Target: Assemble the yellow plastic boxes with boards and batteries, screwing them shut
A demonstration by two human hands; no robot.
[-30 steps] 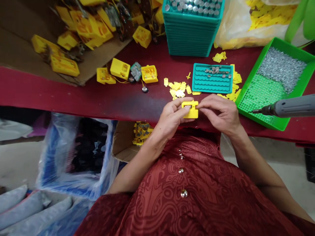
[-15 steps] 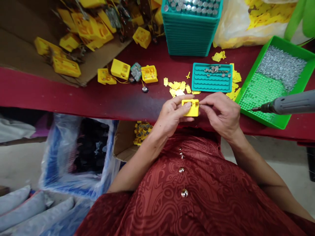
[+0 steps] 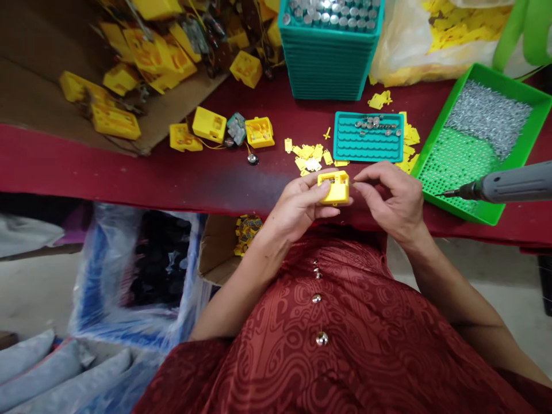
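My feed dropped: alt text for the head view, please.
The left hand holds a small yellow case at a red table, the right hand close beside it. Beyond lies a teal tray with metal discs; a green basket stands rightward.

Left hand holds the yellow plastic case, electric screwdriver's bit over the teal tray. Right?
Wrong container: in the head view, the electric screwdriver has its bit over the green perforated basket. The left hand does hold the yellow plastic case.

A dark-red tabletop [image 3: 86, 172] carries stacked teal trays [image 3: 330, 66], small yellow pieces [image 3: 307, 151] and a green basket [image 3: 457, 158].
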